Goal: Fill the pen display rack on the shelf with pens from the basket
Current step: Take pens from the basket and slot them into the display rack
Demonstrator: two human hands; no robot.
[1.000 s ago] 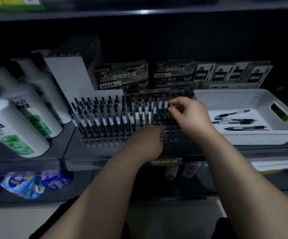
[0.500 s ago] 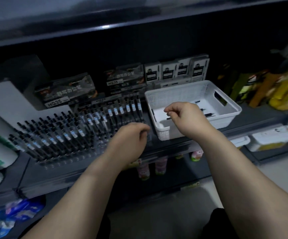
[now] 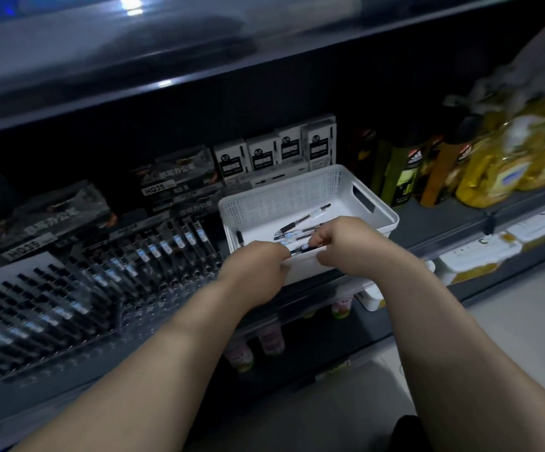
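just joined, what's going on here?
A person is restocking a pen display rack on a shop shelf. Both hands are at the near rim of the white basket. The right hand seems to pinch a dark pen; the left hand is beside it, grip unclear. A few loose pens lie in the basket.

White perforated plastic basket (image 3: 280,197) sits on the dark shelf (image 3: 434,238), just right of the pen display rack (image 3: 166,305). A few loose pens (image 3: 303,220), black and clear, lie flat on its floor. The rack is clear plastic. Racked pens (image 3: 153,252) stand tilted in rows at left and rear, and the front-right holes are empty.
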